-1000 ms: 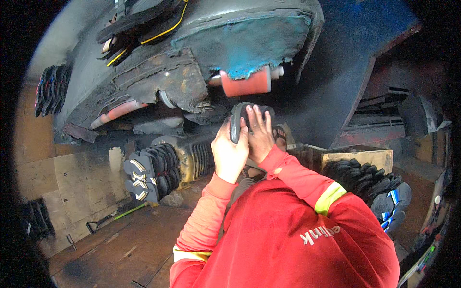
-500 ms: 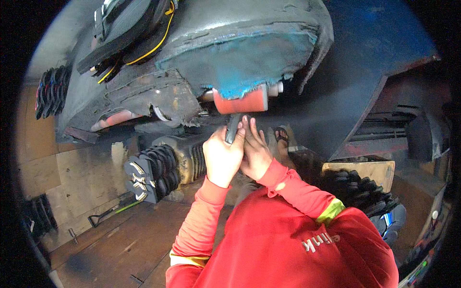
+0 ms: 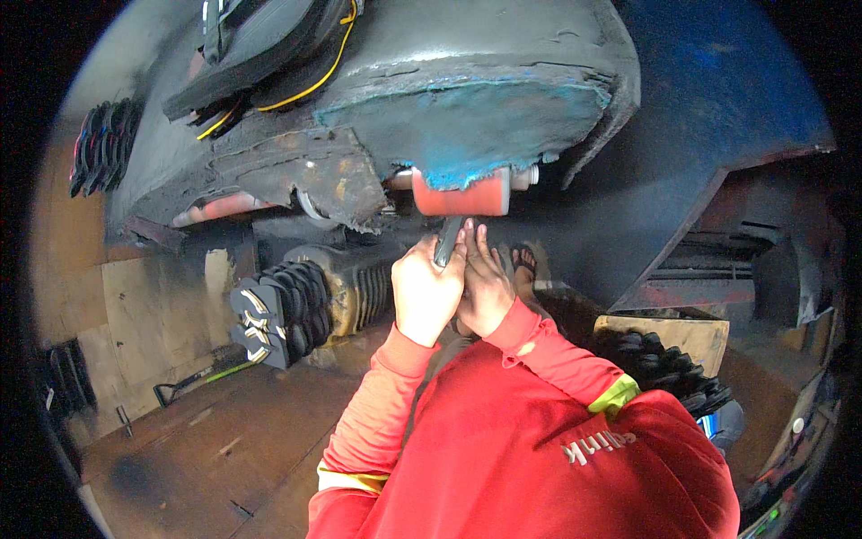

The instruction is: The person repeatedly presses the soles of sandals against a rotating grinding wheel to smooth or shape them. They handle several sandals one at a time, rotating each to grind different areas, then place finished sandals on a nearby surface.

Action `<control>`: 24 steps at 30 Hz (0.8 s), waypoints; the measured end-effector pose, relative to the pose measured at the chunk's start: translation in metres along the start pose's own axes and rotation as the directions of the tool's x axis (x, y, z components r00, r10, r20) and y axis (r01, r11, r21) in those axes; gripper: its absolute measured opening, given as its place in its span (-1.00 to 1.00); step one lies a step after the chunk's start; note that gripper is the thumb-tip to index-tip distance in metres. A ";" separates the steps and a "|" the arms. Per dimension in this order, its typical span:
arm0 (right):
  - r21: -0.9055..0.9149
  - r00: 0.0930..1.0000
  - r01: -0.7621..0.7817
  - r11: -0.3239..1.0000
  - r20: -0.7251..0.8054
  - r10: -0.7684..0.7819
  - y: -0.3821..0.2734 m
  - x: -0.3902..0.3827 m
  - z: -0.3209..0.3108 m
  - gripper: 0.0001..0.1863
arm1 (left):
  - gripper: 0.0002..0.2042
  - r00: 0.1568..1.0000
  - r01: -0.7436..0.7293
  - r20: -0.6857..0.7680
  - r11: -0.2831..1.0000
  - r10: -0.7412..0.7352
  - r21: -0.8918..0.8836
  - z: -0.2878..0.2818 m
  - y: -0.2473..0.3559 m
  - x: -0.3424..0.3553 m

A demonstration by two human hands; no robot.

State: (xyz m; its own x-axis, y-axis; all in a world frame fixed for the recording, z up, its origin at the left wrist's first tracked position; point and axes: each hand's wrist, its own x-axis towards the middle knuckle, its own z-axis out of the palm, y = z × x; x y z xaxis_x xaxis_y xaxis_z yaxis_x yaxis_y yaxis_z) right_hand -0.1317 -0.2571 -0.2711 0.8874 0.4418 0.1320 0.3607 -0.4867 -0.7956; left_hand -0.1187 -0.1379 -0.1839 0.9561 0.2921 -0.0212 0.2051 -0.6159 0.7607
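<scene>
The left hand (image 3: 426, 286) is closed on a dark sole-like piece (image 3: 448, 242), and the right hand (image 3: 488, 286) lies along it, fingers nearly straight. The piece's far end sits at the lower edge of a red roller (image 3: 462, 195); from above, neither the right hand's grip nor actual contact can be told. If the roller is turning, a slipping hold could bring fingertips against it. The housing's ragged edge (image 3: 458, 177) limits room above; the hands have space toward the body.
</scene>
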 end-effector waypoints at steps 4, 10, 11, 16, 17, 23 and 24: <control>0.009 0.998 0.051 0.999 -0.045 -0.050 -0.001 0.001 0.004 -0.13 | -0.78 1.000 -0.018 -0.025 1.000 0.018 0.000 -0.004 0.001 -0.005; -0.040 0.986 0.145 0.989 -0.075 -0.148 0.000 0.000 0.007 -0.13 | -0.80 0.994 -0.064 -0.081 0.997 0.066 0.035 -0.011 0.001 -0.018; -0.051 0.982 0.167 0.985 -0.076 -0.170 0.001 0.000 0.006 -0.12 | -0.80 0.991 -0.084 -0.101 0.996 0.086 0.029 -0.010 0.000 -0.017; -0.031 0.997 0.039 0.999 -0.060 -0.041 0.006 0.000 0.001 -0.09 | -0.76 1.000 -0.012 0.020 0.998 0.011 0.061 0.011 -0.010 0.003; -0.029 0.999 -0.007 1.000 -0.048 0.006 0.007 0.000 0.000 -0.09 | -0.77 0.999 -0.026 0.034 0.996 0.024 0.082 0.013 -0.012 0.003; -0.052 0.997 0.065 0.997 -0.037 -0.067 0.010 -0.001 -0.003 -0.05 | -0.80 0.997 -0.083 0.004 0.996 0.083 0.023 0.011 -0.011 -0.004; -0.051 0.996 0.073 0.996 -0.048 -0.076 0.010 -0.002 -0.003 -0.05 | -0.80 0.996 -0.089 0.008 0.995 0.089 0.034 0.008 -0.009 -0.006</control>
State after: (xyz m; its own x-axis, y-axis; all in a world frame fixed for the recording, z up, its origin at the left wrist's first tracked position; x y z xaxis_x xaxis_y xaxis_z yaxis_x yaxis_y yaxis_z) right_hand -0.1286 -0.2654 -0.2773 0.8703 0.4404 0.2203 0.4388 -0.4906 -0.7528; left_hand -0.1247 -0.1404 -0.1959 0.9722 0.2304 0.0415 0.1259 -0.6639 0.7372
